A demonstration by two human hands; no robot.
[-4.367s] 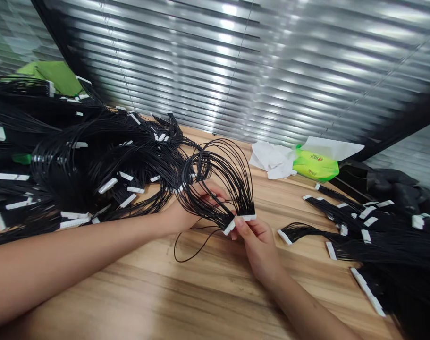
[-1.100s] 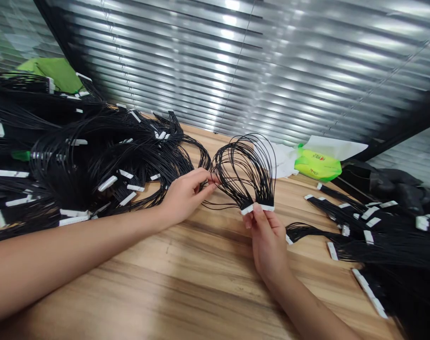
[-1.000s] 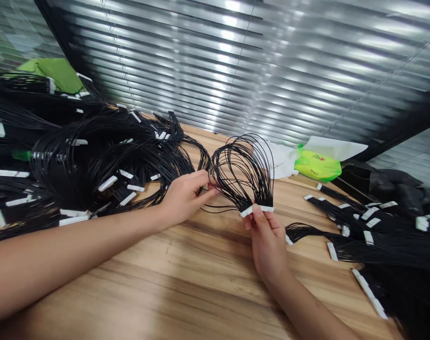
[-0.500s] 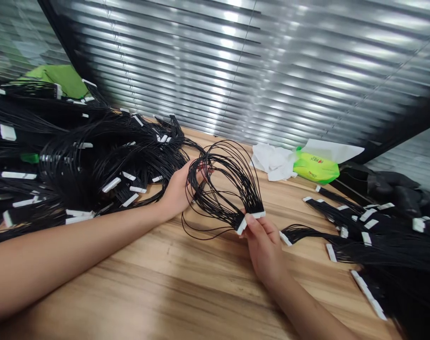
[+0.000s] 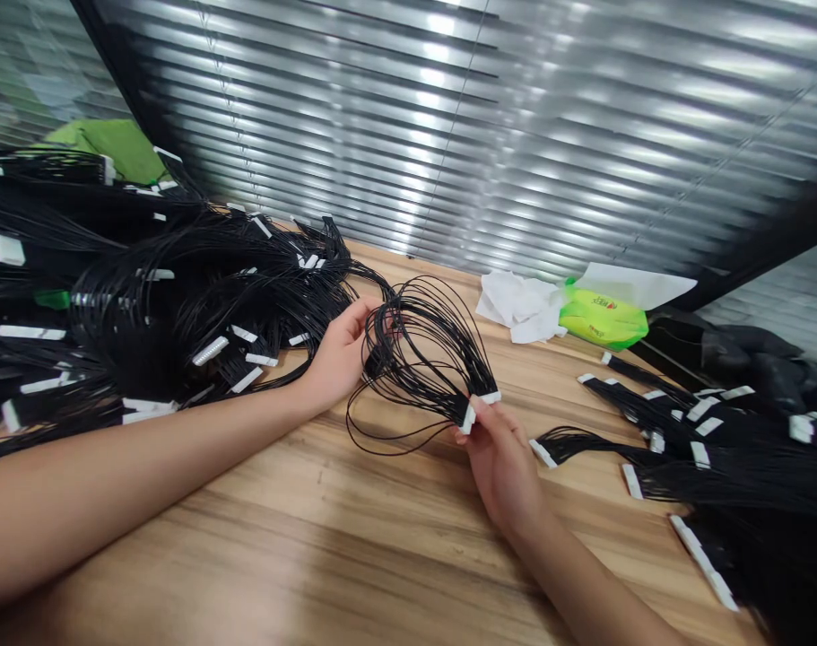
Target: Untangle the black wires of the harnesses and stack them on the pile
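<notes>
A looped wire harness (image 5: 428, 332) of thin black wires hangs between my hands above the wooden table. My right hand (image 5: 500, 449) pinches its two white connectors (image 5: 469, 418), which sit close together at an angle. My left hand (image 5: 341, 350) is closed around the far bend of the loop; its fingertips are partly hidden behind the wires. A few loose wires bow out below the bundle, toward me.
A large heap of black harnesses (image 5: 145, 296) with white connectors covers the left side. More harnesses (image 5: 704, 458) lie at the right. At the back are crumpled white tissue (image 5: 521, 305) and a green tissue pack (image 5: 603, 317), before metal blinds (image 5: 381, 117).
The two connectors in my right hand have turned and moved slightly up. My left hand has shifted a little, and the wire loop looks more gathered.
</notes>
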